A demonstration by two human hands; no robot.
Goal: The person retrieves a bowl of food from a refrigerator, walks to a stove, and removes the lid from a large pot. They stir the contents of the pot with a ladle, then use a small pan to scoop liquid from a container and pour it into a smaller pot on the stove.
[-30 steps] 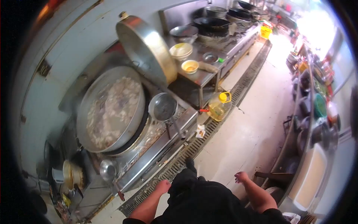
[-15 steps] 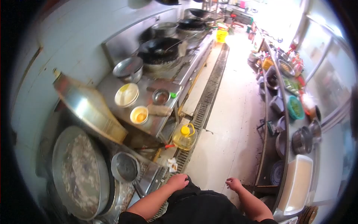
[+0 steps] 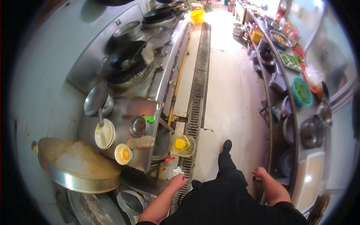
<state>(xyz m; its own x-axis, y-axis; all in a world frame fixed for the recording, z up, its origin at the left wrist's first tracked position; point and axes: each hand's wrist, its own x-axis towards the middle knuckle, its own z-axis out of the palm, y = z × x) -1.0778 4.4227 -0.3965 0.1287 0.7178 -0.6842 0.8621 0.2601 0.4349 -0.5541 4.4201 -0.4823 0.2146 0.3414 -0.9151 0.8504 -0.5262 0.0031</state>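
Note:
Low in the view, my left hand (image 3: 177,181) hangs at the left side of my body with its fingers curled in, and I see nothing in it. A crumpled white scrap (image 3: 177,171) lies on the floor just beyond it. The clear oil jug (image 3: 182,146) with a yellow cap and handle stands farther ahead, apart from the hand. On the other side, my right hand (image 3: 259,173) hangs near the shelf unit, its fingers loosely bent and apart, holding nothing visible. My foot in a dark shoe (image 3: 227,145) is out in front on the floor.
At left runs a steel counter (image 3: 123,108) with bowls and a large wok (image 3: 122,65). A big round lid (image 3: 80,165) leans over a wide pan (image 3: 93,210). A floor drain grate (image 3: 198,78) follows the aisle. Shelving at right bears a teal basket (image 3: 302,92) and metal pots (image 3: 313,131).
I have moved forward along the aisle, and one foot now shows in front. The jug and counter items sit lower in view. Both hands stay empty-looking at my sides.

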